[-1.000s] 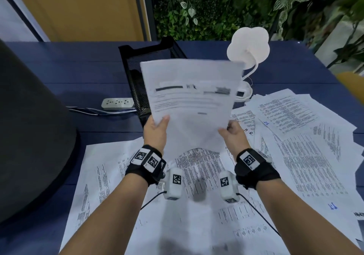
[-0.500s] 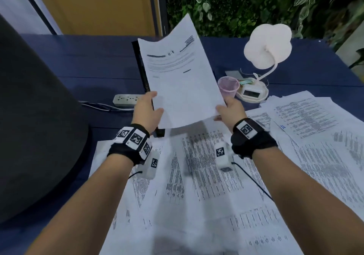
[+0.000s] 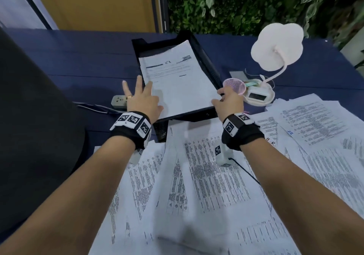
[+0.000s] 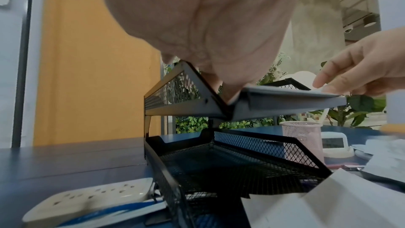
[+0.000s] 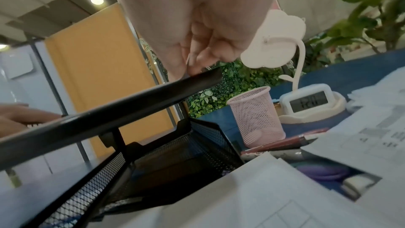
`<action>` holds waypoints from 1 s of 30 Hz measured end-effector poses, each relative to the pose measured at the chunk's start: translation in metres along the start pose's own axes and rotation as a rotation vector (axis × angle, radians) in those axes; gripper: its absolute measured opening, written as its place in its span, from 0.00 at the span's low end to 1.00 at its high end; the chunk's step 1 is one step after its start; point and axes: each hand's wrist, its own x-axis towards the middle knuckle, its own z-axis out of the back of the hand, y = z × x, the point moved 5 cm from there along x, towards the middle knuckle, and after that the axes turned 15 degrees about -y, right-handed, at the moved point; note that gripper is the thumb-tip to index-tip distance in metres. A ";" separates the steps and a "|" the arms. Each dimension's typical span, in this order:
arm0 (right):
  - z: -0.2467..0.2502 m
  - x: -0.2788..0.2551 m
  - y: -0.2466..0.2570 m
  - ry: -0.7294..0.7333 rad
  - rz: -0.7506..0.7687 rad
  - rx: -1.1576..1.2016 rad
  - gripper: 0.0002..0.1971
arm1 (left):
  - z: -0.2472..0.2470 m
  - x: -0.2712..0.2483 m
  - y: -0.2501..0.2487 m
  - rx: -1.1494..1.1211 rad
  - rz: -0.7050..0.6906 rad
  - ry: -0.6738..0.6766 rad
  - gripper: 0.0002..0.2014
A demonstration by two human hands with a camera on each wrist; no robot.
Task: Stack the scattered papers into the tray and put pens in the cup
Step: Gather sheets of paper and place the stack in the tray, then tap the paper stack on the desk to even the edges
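Black mesh tray at twelve o'clock takes our first sheet. Left hand splayed flat, right hand pinching its corner. Scattered papers at six, pens uncupped.

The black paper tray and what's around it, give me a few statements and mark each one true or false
1. A sheet of paper lies in the top tier of the black tray. True.
2. The tray's lower tier is full of papers. False: it looks empty.
3. The pink mesh cup holds several pens. False: none show in it.
4. The left hand has its fingers spread out. True.
5. Printed papers still cover the desk. True.
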 end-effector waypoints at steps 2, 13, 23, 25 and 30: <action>-0.001 0.002 0.000 -0.010 0.086 -0.084 0.14 | -0.004 0.002 -0.002 0.028 -0.015 0.015 0.21; -0.012 -0.024 -0.012 0.042 0.326 -0.448 0.17 | -0.006 -0.053 -0.018 -0.391 0.038 -0.297 0.15; 0.010 -0.025 -0.014 0.044 0.230 -0.175 0.18 | -0.003 -0.061 -0.027 -0.200 0.010 -0.166 0.24; 0.019 -0.033 -0.034 -0.062 0.178 -0.110 0.16 | 0.005 -0.074 -0.031 -0.338 0.047 -0.377 0.20; 0.016 -0.067 -0.111 0.184 -0.023 -0.421 0.17 | -0.003 -0.116 -0.067 -0.543 -0.076 -0.418 0.12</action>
